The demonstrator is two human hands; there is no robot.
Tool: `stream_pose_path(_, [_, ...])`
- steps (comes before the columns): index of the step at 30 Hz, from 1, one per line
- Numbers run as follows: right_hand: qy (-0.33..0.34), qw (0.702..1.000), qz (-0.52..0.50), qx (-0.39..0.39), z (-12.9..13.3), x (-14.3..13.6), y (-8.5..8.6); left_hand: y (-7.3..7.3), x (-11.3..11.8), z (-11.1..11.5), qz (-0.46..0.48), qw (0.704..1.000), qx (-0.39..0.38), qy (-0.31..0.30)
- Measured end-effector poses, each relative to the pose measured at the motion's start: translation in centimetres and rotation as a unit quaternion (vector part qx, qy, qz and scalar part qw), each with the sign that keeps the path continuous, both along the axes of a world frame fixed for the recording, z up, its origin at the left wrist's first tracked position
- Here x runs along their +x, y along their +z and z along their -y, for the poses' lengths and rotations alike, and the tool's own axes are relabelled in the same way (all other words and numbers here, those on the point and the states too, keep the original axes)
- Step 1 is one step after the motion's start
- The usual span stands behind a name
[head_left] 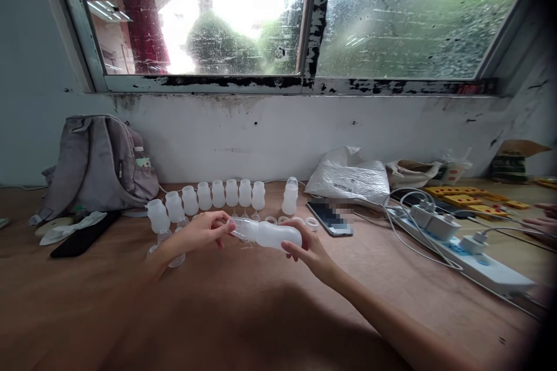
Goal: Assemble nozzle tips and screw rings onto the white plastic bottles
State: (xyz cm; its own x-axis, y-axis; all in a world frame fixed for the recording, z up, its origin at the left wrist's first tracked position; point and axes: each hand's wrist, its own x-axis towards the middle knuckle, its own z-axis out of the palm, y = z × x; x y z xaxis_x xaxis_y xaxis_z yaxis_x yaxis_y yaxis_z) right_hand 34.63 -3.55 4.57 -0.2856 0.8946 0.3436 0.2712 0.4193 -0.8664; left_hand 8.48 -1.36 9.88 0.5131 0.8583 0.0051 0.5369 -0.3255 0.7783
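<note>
A frosted white bottle (pixel 278 235) lies sideways in the air above the table, its clear tip pointing left. My right hand (pixel 306 246) is wrapped round its base end. The fingers of my left hand (pixel 216 228) pinch the clear tip. Behind them stands a curved row of open frosted bottles (pixel 217 193). One capped bottle (pixel 290 196) is upright to the right of that row. White rings (pixel 312 223) lie just behind my right hand, and clear pieces (pixel 177 259) sit near my left forearm.
A grey backpack (pixel 102 162) and a black case (pixel 85 237) are at the left. At the right are a phone (pixel 331 219), a silver bag (pixel 350 177), a power strip (pixel 491 264) with cables, yellow pieces (pixel 470 203) and another person's hand (pixel 543 223).
</note>
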Motion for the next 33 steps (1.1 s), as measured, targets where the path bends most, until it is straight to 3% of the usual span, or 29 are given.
stream_pose_path(6, [0.045, 0.978, -0.107, -0.176, -0.3, -0.5, -0.4, 0.2, 0.2, 0.3, 0.013, 1.000, 0.001, 0.004])
stream_pose_path(9, [0.053, 0.965, -0.131, -0.222, -0.2, -0.7, -0.5, 0.2, 0.4, 0.5, 0.013, 1.000, 0.004, 0.006])
stream_pose_path(23, [0.029, 0.973, -0.124, -0.191, 0.1, -0.9, -0.6, 0.2, 0.8, 0.8, 0.006, 1.000, 0.010, 0.012])
stream_pose_path(28, [0.020, 0.979, -0.109, -0.173, 0.2, -0.9, -0.4, 0.2, 0.9, 1.0, 0.040, 0.999, 0.007, 0.017])
stream_pose_path(33, [0.004, 0.982, -0.105, -0.158, 0.4, -0.7, -0.6, -0.8, 1.2, 0.7, 0.099, 0.995, 0.003, 0.008])
